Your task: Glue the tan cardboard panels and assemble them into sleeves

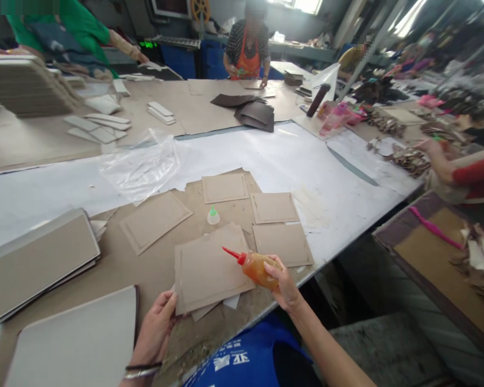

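Note:
My right hand (pixel 281 282) is wrapped round a squeeze bottle (pixel 260 270) of amber liquid, probably glue, its red nozzle tilted up and to the left. Beneath the nozzle lies a beige rectangular panel (pixel 205 269) with a faint line along its edges. My left hand (pixel 158 317) pinches that panel's lower left corner between thumb and fingers. Similar panels lie around it: one (pixel 156 220) to the left, one (pixel 225 188) behind, and two (pixel 273 207) at the right. A small white bottle with a green tip (pixel 213 215) stands just behind the panel in my hand.
Grey-beige folders (pixel 40 263) lie at the left, with a pale board (pixel 80 338) nearer me. Crumpled clear plastic (pixel 143 164) and dark sheets (pixel 252 112) sit farther back. Co-workers stand across the table and at the right. The table's edge (pixel 347 236) runs diagonally at my right.

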Tool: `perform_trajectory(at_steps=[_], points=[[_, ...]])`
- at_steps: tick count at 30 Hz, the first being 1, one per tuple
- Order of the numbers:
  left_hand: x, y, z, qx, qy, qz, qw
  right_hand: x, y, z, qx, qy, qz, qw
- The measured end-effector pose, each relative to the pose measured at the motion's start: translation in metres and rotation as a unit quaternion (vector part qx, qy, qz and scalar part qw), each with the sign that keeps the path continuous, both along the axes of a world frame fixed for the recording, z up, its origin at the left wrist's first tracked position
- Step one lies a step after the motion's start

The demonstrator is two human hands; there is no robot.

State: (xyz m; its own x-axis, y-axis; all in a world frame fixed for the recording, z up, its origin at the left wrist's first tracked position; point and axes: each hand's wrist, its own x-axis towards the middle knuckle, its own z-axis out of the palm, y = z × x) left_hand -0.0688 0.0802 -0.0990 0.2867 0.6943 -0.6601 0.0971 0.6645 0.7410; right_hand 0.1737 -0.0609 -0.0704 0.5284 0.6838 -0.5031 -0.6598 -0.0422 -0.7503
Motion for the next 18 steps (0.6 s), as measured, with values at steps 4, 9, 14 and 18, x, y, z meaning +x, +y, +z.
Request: perform_trajectory(at_steps=[4, 9, 14, 18], points=[[0.013, -0.002, 0.019, -0.011, 0.017, 0.006, 1.0, 0.01, -0.025, 0.018, 0.036, 0.035, -0.011, 0.999], [0.082, -0.001, 0.036, 0.001, -0.004, -0.043, 0.999, 0.037, -0.078, 0.035, 0.016, 0.04, -0.119, 0.992], [0.189, -0.011, 0.029, 0.044, -0.053, -0.112, 0.991, 0.059, -0.136, 0.034, -0.03, 0.06, -0.296, 0.953], [0.284, -0.04, 0.01, 0.032, -0.041, -0.177, 0.983, 0.064, -0.179, 0.026, -0.062, 0.087, -0.382, 0.918]])
